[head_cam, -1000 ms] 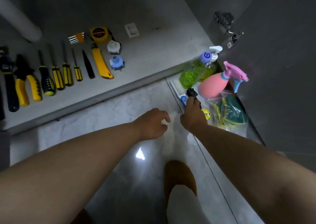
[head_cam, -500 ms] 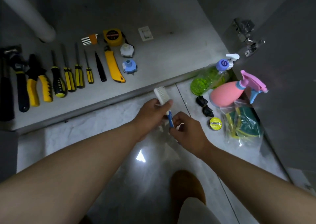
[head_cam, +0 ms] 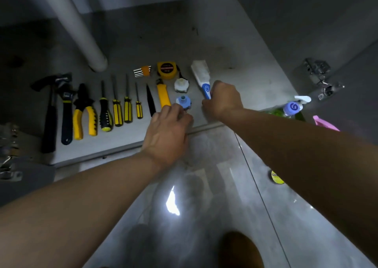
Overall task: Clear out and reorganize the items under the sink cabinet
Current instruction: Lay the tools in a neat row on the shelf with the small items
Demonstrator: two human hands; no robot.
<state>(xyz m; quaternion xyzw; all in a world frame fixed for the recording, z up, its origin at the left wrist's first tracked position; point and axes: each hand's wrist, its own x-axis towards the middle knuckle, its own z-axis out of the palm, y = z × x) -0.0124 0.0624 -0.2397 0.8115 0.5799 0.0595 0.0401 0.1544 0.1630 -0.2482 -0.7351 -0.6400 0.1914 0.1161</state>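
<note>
My right hand point(head_cam: 224, 99) is shut on the blue handle of a white scrub brush point(head_cam: 201, 74), which lies on the cabinet floor point(head_cam: 235, 67) to the right of the row of tools. My left hand point(head_cam: 168, 130) hovers at the cabinet's front edge, its fingertips at a small blue round fitting point(head_cam: 183, 101); whether it grips the fitting is hidden. A white fitting point(head_cam: 181, 84), a yellow tape measure point(head_cam: 167, 69) and a yellow utility knife point(head_cam: 163, 94) lie just left of the brush.
A hammer point(head_cam: 50, 112), wrench point(head_cam: 66, 112), pliers point(head_cam: 83, 112) and several screwdrivers point(head_cam: 117, 110) line the cabinet floor at left. A grey drain pipe point(head_cam: 81, 34) stands behind them. A green bottle point(head_cam: 290, 109), a pink sprayer point(head_cam: 325, 123) and a yellow tin point(head_cam: 276, 178) sit on the tiles at right.
My right hand carried the brush from in front of me into the cabinet and laid it beside the tape measure. My left hand let go of the brush and moved to the blue fitting.
</note>
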